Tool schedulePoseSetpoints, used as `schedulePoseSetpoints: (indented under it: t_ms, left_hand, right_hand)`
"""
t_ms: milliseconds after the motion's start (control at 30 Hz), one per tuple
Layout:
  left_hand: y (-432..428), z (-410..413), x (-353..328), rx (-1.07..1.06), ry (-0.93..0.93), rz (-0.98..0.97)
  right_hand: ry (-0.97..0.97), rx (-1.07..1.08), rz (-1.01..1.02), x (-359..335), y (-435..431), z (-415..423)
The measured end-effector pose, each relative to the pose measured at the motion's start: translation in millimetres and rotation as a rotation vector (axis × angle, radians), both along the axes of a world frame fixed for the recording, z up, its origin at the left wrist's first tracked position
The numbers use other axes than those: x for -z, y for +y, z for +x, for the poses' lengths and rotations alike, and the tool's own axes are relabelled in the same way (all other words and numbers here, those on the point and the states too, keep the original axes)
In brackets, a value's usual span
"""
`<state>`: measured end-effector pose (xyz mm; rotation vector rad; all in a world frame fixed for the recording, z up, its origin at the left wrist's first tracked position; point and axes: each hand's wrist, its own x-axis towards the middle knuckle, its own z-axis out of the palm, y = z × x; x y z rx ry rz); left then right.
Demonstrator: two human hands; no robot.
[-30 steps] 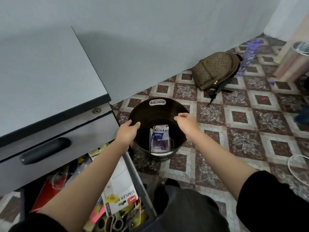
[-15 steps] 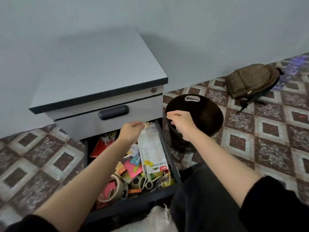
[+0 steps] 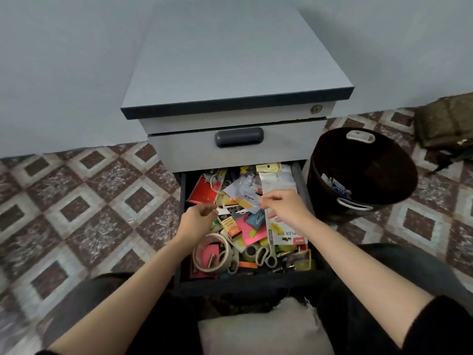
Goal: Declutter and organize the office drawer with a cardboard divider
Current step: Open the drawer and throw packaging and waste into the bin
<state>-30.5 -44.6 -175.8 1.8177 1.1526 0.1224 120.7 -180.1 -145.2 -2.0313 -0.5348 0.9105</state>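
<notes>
Grey drawer (image 3: 298,183) beneath right hand (image 3: 284,209)

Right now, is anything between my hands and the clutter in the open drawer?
Nothing visible. The left hand and right hand are directly over the open drawer, whose clutter lies uncovered; the black bin stands off to its right.

My left hand (image 3: 198,220) and right hand (image 3: 285,208) hover over the open drawer (image 3: 183,201), fingers loosely curled. Whether either one grips anything cannot be determined. The right hand overlaps the stapler-set package (image 3: 288,234). A tape roll (image 3: 222,243) and scissors (image 3: 267,256) lie near the drawer front. A black bin (image 3: 363,175) stands just right of the drawer.
</notes>
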Motion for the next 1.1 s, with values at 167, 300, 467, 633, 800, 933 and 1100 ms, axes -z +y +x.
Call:
schedulePoseSetpoints:
  t_ms: [167,300,467,633,800,933,1100]
  left_hand:
    - [-5,-1,21,0.112,0.051,0.012]
    - [-2,10,26,0.161,0.073,0.002]
    - [-3,18,34,0.231,0.115,0.041]
    - [-5,24,33,0.278,0.083,0.054]
    - [-8,28,30,0.273,0.06,-0.006]
    - [-10,30,33,0.234,0.031,-0.071]
    - [-20,30,38,0.186,0.027,-0.188]
  right_hand:
    - [0.004,-0.093,-0.125,25,0,-1]
    - [-0.002,-0.087,-0.189,37,6,6]
    - [-0.154,0.014,-0.283,53,10,18]
    - [-0.312,0.091,-0.392,65,8,22]
    - [-0.224,0.031,-0.431,70,8,26]
    - [-0.263,-0.233,-0.584,69,6,17]
    - [-0.427,-0.457,-0.593,63,6,-13]
